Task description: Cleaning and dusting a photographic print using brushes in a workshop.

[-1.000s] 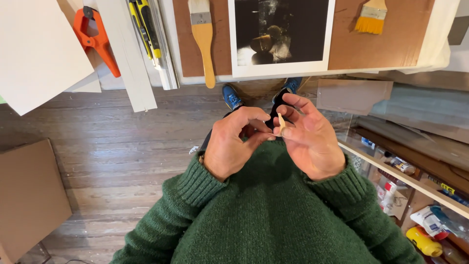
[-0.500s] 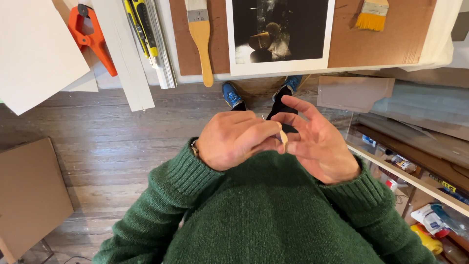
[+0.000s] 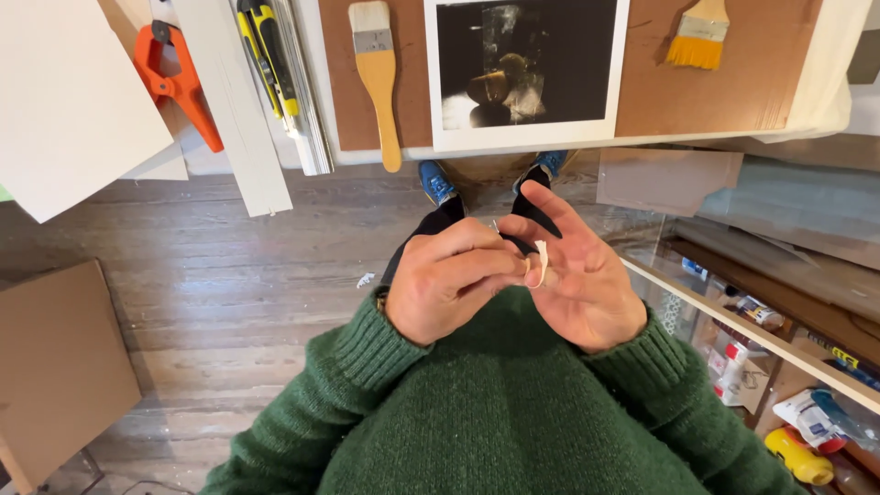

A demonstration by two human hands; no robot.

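Observation:
My left hand [image 3: 449, 286] is curled in front of my chest, and its fingertips pinch a small white strip [image 3: 542, 263]. The strip stands up against a finger of my right hand [image 3: 587, 280], which is held palm-up with its fingers spread and touches the left hand's fingertips. Both arms wear green knitted sleeves [image 3: 367, 353]. Below the hands I see my dark trousers and blue shoes [image 3: 436, 181] on a wooden floor.
A table edge [image 3: 587, 145] runs across the top, bearing a dark photo print [image 3: 524, 64], two flat paintbrushes [image 3: 378, 73], an orange clamp [image 3: 174, 82], yellow-black knives [image 3: 266, 55] and white boards [image 3: 64, 101]. Cardboard [image 3: 55, 367] lies at left. A shelf [image 3: 779, 348] with bottles stands at right.
My left hand has closed further over the right hand's fingers and now pinches the strip. The right hand's fingers have spread wider. The view has shifted slightly.

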